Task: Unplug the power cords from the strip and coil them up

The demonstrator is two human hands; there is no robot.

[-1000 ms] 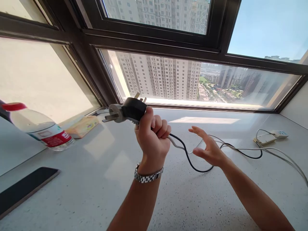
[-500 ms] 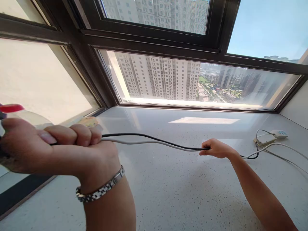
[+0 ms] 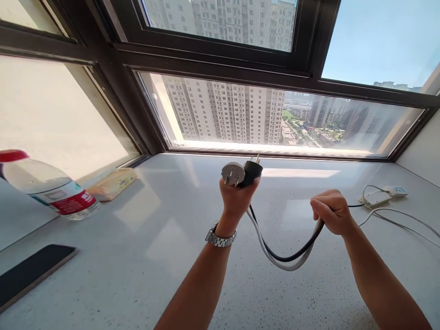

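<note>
Left hand: my left hand (image 3: 237, 195) is closed in a fist around two plugs, raised above the surface with a metal watch (image 3: 220, 238) on the wrist.
Plugs: a grey plug (image 3: 233, 173) and a black plug (image 3: 253, 169) sit side by side at the top of my fist, touching, prongs clear of my fingers; gripping them together looks like a way to keep both ends even.
Right hand: my right hand (image 3: 332, 211) is closed around both cords further along, held about level with the left.
Cords: a black cord (image 3: 292, 255) and a white cord (image 3: 275, 259) hang between my hands in one slack loop, running close alongside each other, apparently because I hold them as a pair.
Beyond my right hand: the cords trail off to the right across the surface toward a white power strip (image 3: 380, 197) near the wall.
Surface: a pale speckled surface (image 3: 172, 256) under a wide window (image 3: 275, 114).
Left side: a plastic water bottle (image 3: 48, 188) with a red cap and label, a small yellowish packet (image 3: 112, 183) and a dark phone (image 3: 32, 272) lie well apart from my hands.
</note>
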